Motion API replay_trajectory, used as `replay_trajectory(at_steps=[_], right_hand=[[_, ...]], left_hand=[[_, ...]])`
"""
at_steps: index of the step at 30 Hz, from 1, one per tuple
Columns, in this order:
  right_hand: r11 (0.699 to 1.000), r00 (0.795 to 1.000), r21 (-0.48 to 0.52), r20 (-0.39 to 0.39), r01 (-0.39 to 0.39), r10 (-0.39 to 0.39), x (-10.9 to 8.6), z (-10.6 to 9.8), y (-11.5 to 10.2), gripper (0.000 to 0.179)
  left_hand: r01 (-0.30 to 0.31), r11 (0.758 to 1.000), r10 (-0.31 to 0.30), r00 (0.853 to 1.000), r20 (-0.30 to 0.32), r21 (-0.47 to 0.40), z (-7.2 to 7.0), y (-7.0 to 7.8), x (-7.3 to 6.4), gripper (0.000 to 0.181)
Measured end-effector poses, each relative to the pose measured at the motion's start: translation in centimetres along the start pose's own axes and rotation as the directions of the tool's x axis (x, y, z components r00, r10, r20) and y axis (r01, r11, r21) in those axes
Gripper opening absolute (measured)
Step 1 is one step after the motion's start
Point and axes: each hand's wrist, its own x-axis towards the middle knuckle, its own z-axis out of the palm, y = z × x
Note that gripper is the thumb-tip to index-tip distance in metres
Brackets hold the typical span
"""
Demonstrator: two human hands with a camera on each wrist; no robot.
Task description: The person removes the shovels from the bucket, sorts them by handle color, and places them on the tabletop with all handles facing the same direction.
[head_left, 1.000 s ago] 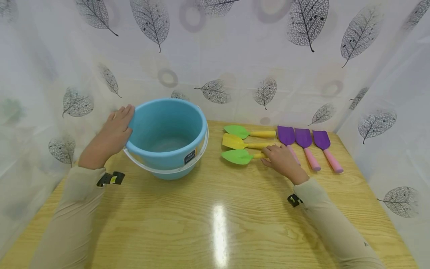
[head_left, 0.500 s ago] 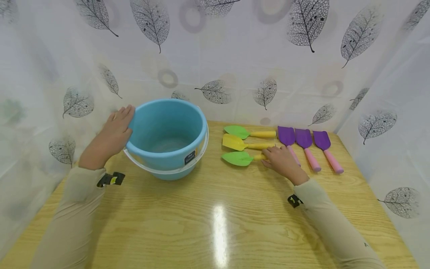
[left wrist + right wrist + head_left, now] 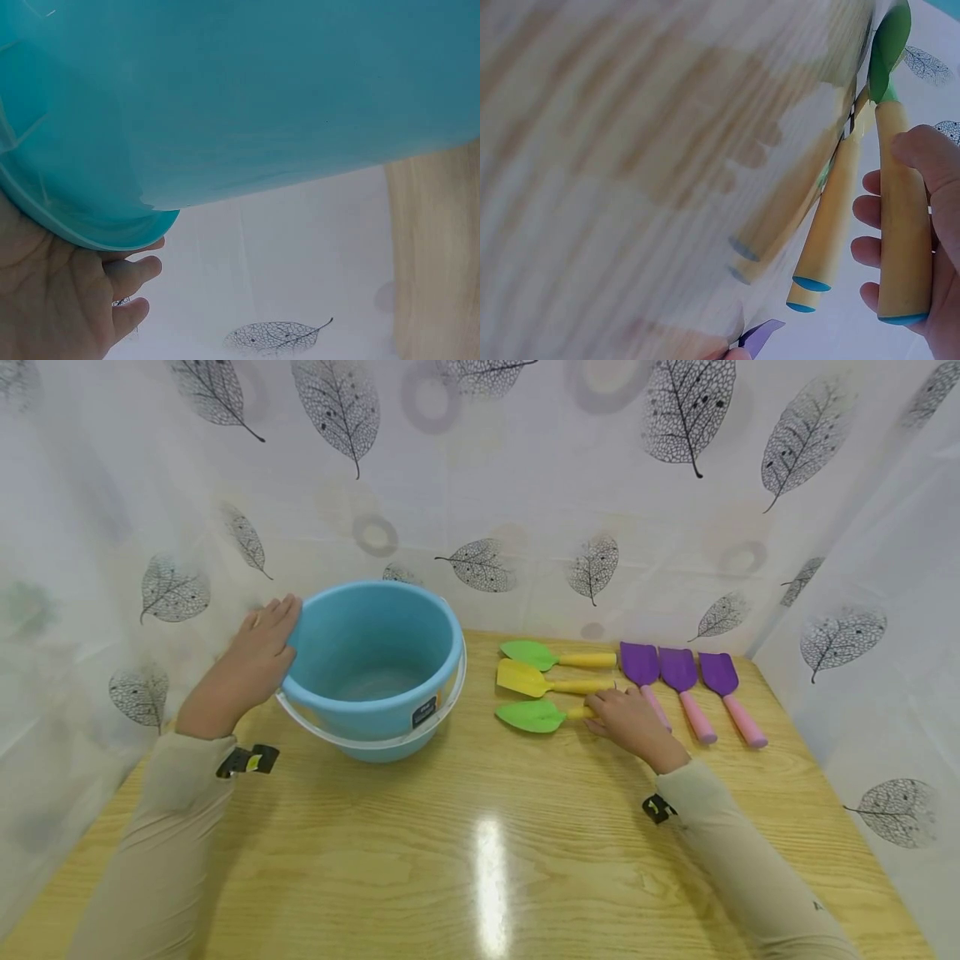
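A light-blue bucket (image 3: 360, 727) stands upright at the left of the table. My left hand (image 3: 251, 664) rests on its left rim with extended fingers; the left wrist view shows the palm against the rim (image 3: 97, 241). At the right, my right hand (image 3: 628, 720) holds the nearest green trowel (image 3: 532, 716) by its yellow handle. In the right wrist view the thumb lies along this handle (image 3: 904, 225), with the fingers behind it. Beyond are a yellow shovel (image 3: 523, 677) and another green trowel (image 3: 529, 652), both with yellow handles.
To the right lie purple shovels with pink handles: a left one (image 3: 639, 662), a middle one (image 3: 677, 667) and a right one (image 3: 718, 672). A leaf-print curtain (image 3: 525, 485) hangs behind the wooden table (image 3: 360, 860). The bucket's white handle (image 3: 375, 744) hangs down in front.
The nearest green trowel's blade has shifted slightly toward me, with the right hand still on its handle. The left hand and the bucket stay as they were.
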Motion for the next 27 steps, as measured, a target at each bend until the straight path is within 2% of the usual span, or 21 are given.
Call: replay_trajectory(at_steps=[16, 27], right_hand=[[1.0, 1.0, 0.018, 0.027, -0.005, 0.004, -0.05, -0.03, -0.14, 0.019], [0.995, 0.996, 0.099, 0.094, -0.018, 0.009, 0.12, -0.19, -0.38, 0.019]], left_hand=[[0.012, 1.0, -0.012, 1.0, -0.001, -0.01, 0.01, 0.1, 0.04, 0.059], [0.008, 1.0, -0.008, 1.0, -0.003, -0.015, 0.02, 0.14, -0.06, 0.058]])
